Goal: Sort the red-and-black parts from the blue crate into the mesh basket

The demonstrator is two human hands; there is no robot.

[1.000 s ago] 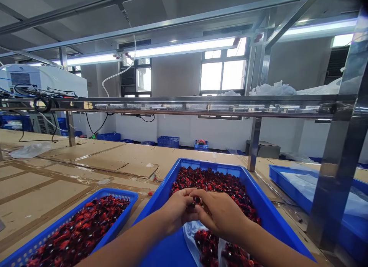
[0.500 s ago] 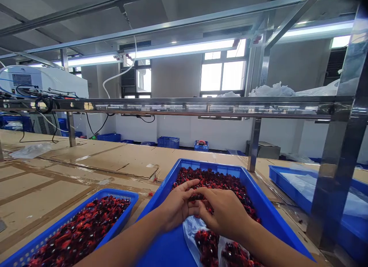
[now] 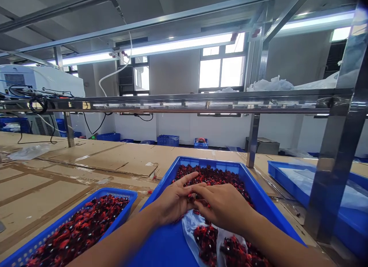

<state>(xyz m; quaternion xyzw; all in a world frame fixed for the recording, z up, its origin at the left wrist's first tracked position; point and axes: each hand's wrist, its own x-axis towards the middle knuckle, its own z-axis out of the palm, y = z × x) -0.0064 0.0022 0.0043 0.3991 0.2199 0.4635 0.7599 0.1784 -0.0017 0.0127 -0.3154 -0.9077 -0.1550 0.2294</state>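
Note:
A large blue tray [image 3: 260, 200] in front of me holds a heap of small red and black parts [image 3: 215, 177]. Over the heap my left hand [image 3: 174, 200] and my right hand [image 3: 225, 205] meet, fingertips touching. The left index finger sticks out while the other fingers curl; the right fingers pinch something small between the two hands that I cannot make out. Just below the hands lies a clear plastic bag [image 3: 201, 236] with more red and black parts in it.
A smaller blue basket [image 3: 120, 194] of the same parts stands at the lower left on the cardboard-covered bench [image 3: 86, 163]. Another blue tray [image 3: 280, 178] with plastic sheeting lies at the right, behind a steel post [image 3: 336, 159]. A steel shelf rail [image 3: 201, 104] crosses overhead.
Both hands have stayed joined over the heap; the left hand's fingers have spread, its index finger now stretched out. The view has tipped slightly.

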